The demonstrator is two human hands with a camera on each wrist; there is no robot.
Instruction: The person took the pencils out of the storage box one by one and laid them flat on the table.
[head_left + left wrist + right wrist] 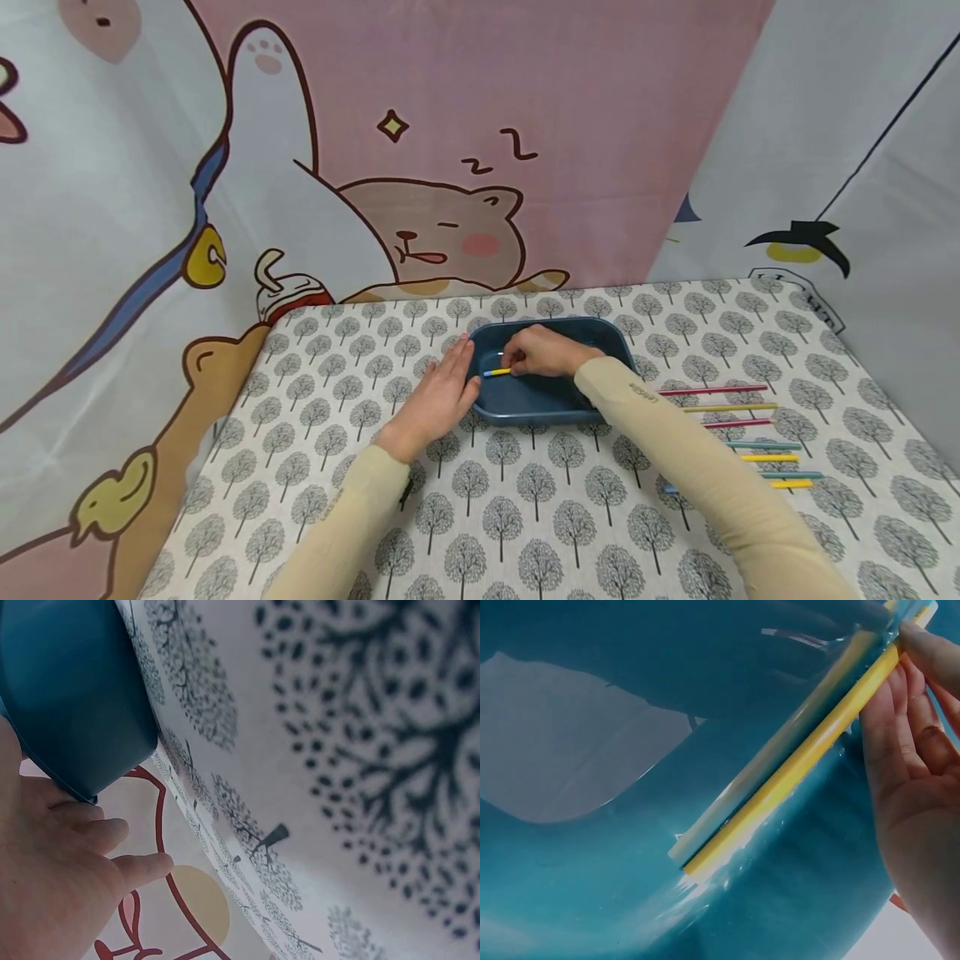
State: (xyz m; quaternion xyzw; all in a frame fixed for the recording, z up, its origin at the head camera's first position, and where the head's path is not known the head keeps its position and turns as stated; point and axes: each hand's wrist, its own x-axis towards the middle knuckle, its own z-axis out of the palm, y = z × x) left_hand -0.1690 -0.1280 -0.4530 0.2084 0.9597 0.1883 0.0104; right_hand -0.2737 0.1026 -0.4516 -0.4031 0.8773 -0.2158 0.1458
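Observation:
A dark blue basin (pixel 540 400), rectangular with rounded corners, stands on the tree-print cloth. My left hand (pixel 441 393) rests at its left rim, fingers nearly straight; in the left wrist view that hand (pixel 60 862) touches the basin's edge (pixel 49 776). Inside the basin, my right hand (pixel 542 352) pinches a thin yellow stick (pixel 501 372) with a light blue end. Close up, thumb and fingers of the right hand (pixel 922 750) hold the yellow stick (pixel 802 757) low in the basin, among shiny, wet-looking reflections. Beside it runs a paler parallel strip, a second stick or a reflection; I cannot tell.
Right of the basin, partly behind my right sleeve, lie several thin sticks: a red stick (pixel 720 389), a yellow stick (pixel 791 484), a teal stick (pixel 780 447) and others. A small dark object (pixel 406 493) shows beside my left sleeve. A cartoon-print curtain (pixel 600 125) hangs behind.

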